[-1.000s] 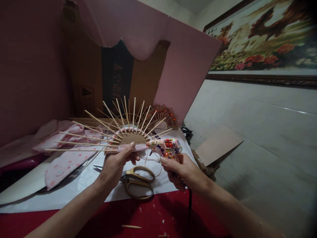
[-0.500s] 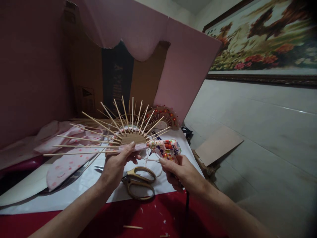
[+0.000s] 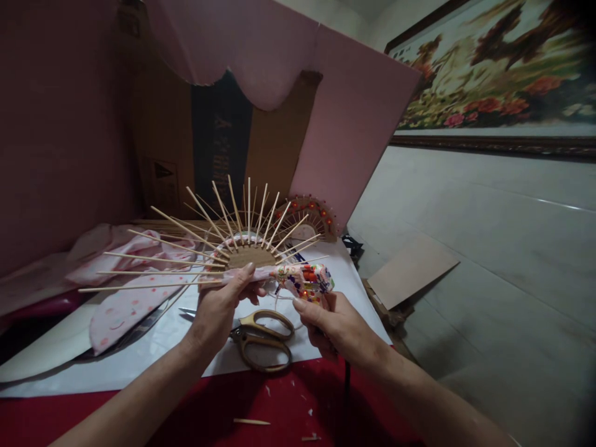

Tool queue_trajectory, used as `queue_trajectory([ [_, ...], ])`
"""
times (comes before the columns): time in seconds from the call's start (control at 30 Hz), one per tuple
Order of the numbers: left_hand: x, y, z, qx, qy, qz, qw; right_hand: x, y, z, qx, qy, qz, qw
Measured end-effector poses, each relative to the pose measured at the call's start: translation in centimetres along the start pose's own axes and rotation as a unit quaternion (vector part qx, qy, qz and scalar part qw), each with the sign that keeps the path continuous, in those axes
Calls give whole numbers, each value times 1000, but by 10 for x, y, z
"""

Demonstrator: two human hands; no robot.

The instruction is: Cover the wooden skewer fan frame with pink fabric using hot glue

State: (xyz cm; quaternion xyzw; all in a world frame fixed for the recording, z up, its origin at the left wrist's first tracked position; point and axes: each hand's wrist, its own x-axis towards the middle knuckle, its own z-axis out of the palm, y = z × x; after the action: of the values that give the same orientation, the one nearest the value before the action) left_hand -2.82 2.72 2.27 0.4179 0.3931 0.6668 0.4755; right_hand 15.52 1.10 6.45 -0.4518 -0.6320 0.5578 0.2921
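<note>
My left hand [image 3: 230, 298] is closed on the lower edge of a half-round cardboard piece [image 3: 251, 257], thumb on its pale pink fabric strip. Thin wooden sticks [image 3: 218, 202] fan out from the curved rim. In my right hand [image 3: 333, 323] is a glue gun [image 3: 310, 276] with a colourful flowered cover, a small orange light and a dark cord hanging below. Its tip points left and meets or nearly meets the strip's right end; contact is unclear. Scissors [image 3: 265, 338] with gold-coloured handles lie partly open beneath my hands.
A second half-round piece with red dots [image 3: 326, 214] stands behind. Pink dotted fabric [image 3: 135, 310] lies at left on a white sheet [image 3: 177, 366]. Scraps and a short stick [image 3: 251, 422] lie on the red surface [image 3: 209, 416]. A large pink-and-brown carton [image 3: 344, 124] rises behind.
The glue gun has shifted slightly left along the strip, with my right hand following. The fan-shaped piece stays in my left hand, and the view has moved a little.
</note>
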Motion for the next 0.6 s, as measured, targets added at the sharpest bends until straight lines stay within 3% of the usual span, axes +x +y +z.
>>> queue_trajectory([
  [0.6, -1, 2, 2, -24, -16, -2, 1000, -2, 3, -4, 12, 12, 2, 1000],
])
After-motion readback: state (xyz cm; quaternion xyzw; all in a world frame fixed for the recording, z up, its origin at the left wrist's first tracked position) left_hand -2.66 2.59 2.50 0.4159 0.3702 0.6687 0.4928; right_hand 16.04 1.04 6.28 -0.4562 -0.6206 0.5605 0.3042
